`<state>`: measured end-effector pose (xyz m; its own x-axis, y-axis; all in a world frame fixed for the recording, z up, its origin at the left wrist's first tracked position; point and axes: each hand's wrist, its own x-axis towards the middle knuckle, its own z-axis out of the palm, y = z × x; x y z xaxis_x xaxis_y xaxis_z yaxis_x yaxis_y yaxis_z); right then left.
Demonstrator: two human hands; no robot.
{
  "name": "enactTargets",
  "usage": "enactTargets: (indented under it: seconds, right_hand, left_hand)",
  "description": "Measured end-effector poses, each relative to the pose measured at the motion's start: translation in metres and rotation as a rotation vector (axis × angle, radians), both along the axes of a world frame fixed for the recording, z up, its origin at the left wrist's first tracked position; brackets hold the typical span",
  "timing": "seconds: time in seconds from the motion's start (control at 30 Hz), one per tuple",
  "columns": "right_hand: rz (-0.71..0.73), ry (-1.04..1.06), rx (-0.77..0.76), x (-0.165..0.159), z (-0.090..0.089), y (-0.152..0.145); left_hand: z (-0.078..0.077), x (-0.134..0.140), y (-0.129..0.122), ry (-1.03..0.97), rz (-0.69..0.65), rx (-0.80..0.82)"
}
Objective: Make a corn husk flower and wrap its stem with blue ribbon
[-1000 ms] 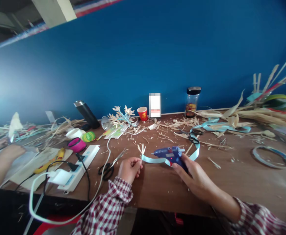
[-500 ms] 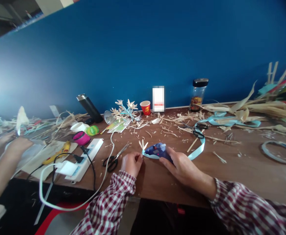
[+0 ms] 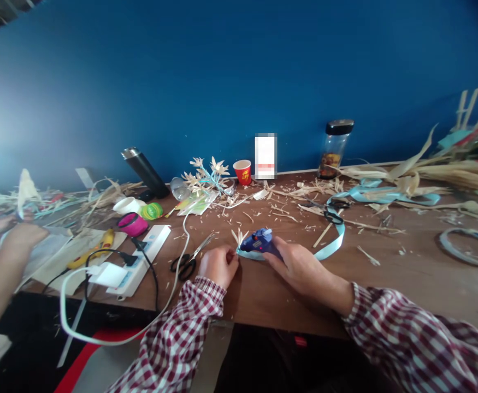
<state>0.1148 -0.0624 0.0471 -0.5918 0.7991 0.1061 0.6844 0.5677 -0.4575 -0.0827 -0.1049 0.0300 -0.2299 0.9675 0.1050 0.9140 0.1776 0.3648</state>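
In my right hand is a blue hot glue gun, its nozzle pointing left. My left hand pinches the base of a small pale flower made of husk-like strips, wrapped in light blue ribbon. The nozzle is right at the flower's base; whether it touches, I cannot tell. From there the light blue ribbon runs under the glue gun and off to the right. Black-handled scissors lie open just left of my left hand.
A white power strip with plugs and cables lies left, near a yellow glue gun. Another person's hands are at far left. Finished pale flowers, a red paper cup and a glass jar stand along the blue wall.
The view has tilted slightly, shifting the scene upward. The glue gun has turned a little in my right hand, and its nozzle stays beside the flower base. Both hands keep their hold.
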Motion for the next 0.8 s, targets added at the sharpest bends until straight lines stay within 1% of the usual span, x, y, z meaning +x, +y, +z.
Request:
enactTargets:
  seconds: [0.2,0.33,0.43,0.53,0.6,0.7,0.8]
  right_hand:
    - [0.019,-0.065,0.017,-0.003,0.005,0.001]
    - [0.009,-0.086,-0.001,-0.003,0.009,0.000]
    - [0.019,-0.090,0.005,-0.004,0.010,0.002]
    - [0.022,-0.102,0.030,-0.005,0.012,0.004]
    - [0.031,-0.112,0.050,-0.005,0.014,0.005]
    - [0.056,-0.117,0.077,-0.004,0.018,0.007]
    - [0.053,-0.117,0.082,-0.001,0.021,0.007]
  left_hand:
    - [-0.007,-0.007,-0.003,0.008,0.007,0.039]
    - [-0.011,-0.011,-0.003,-0.008,-0.013,0.109]
    - [-0.012,-0.013,-0.004,0.086,-0.036,0.131]
    - [-0.012,-0.012,-0.006,0.214,-0.056,0.111]
    - [-0.013,-0.010,-0.006,0.258,-0.057,0.089]
    - [-0.013,-0.005,-0.004,0.232,-0.052,0.074]
    - [-0.013,-0.001,-0.001,0.124,-0.055,0.068]
